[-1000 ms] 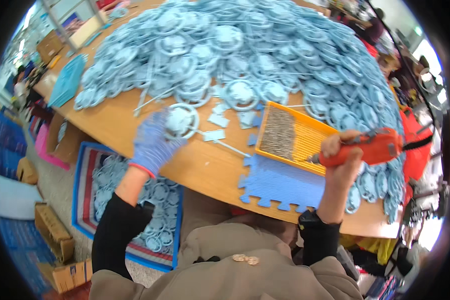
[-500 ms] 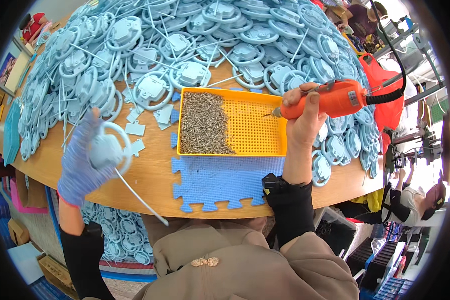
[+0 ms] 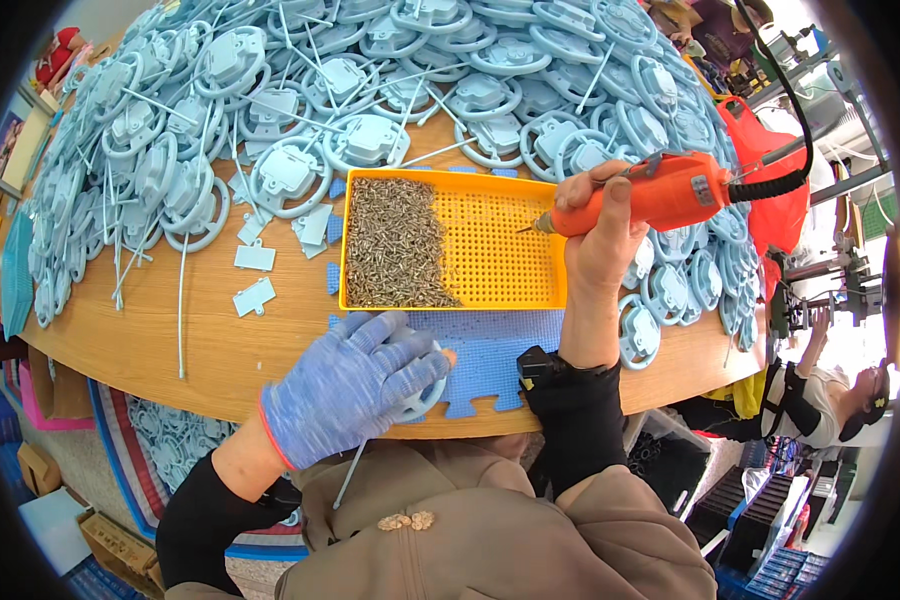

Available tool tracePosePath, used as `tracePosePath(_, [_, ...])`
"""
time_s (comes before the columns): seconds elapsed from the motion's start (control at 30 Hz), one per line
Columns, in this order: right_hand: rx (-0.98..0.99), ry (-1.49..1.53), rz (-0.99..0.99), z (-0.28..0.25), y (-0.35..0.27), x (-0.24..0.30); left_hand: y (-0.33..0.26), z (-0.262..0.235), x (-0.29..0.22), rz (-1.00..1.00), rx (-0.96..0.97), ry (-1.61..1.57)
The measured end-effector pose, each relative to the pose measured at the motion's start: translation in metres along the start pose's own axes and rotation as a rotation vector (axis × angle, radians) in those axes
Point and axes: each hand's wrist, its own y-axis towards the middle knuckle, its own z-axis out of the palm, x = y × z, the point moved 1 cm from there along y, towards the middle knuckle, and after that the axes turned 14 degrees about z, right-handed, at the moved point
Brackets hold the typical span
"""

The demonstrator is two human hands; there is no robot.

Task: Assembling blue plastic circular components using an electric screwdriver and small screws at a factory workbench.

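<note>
My left hand (image 3: 340, 385), in a blue knitted glove, is closed around a light-blue plastic ring part (image 3: 422, 400) and holds it over the near left of the blue foam mat (image 3: 495, 350). The glove hides most of the part; its thin rod hangs past the table edge. My bare right hand (image 3: 608, 240) grips an orange electric screwdriver (image 3: 675, 192). The bit points left over the yellow tray (image 3: 515, 285), apart from the screws. Small metal screws (image 3: 395, 245) fill the tray's left part, and its perforated floor shows at the right.
A large heap of similar light-blue ring parts (image 3: 290, 172) covers the far table and both sides. Small flat light-blue plates (image 3: 255, 257) lie left of the tray. A black coiled cable (image 3: 775, 188) runs from the screwdriver. A red bag (image 3: 770, 170) is at the right.
My left hand has brought the ring part from the left side of the table to the mat, in front of the tray. My right hand and the screwdriver stay nearly in place.
</note>
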Motion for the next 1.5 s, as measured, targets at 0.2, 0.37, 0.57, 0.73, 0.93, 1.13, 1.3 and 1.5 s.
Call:
tracePosePath(0.2, [0.008, -0.041, -0.025, 0.004, -0.003, 0.004, -0.026, 0.014, -0.012, -0.242, -0.212, 0.039])
tracePosePath(0.37, [-0.032, 0.023, -0.069, 0.015, -0.01, 0.024, -0.024, 0.027, -0.007, -0.267, -0.344, -0.113])
tracePosePath(0.57, [0.209, 0.086, 0.082, 0.054, -0.057, 0.065, -0.021, 0.035, 0.002, -0.294, -0.374, -0.118])
tracePosePath(0.73, [0.322, 0.135, 0.157, 0.085, -0.097, 0.052, -0.022, 0.034, -0.001, -0.332, -0.347, -0.191])
tracePosePath(0.93, [0.354, -0.031, 0.219, 0.092, -0.103, 0.036, -0.024, 0.032, -0.005, -0.383, -0.32, -0.169])
tracePosePath(1.13, [0.407, -0.09, 0.223, 0.097, -0.099, 0.031, -0.019, 0.03, -0.002, -0.407, -0.261, -0.228])
tracePosePath(1.3, [0.424, -0.109, 0.432, 0.095, -0.103, 0.041, -0.007, 0.032, -0.02, -0.367, -0.388, -0.13])
tracePosePath(1.5, [0.366, -0.031, 0.432, 0.084, -0.11, 0.021, 0.002, 0.062, -0.027, -0.572, -0.416, 0.223])
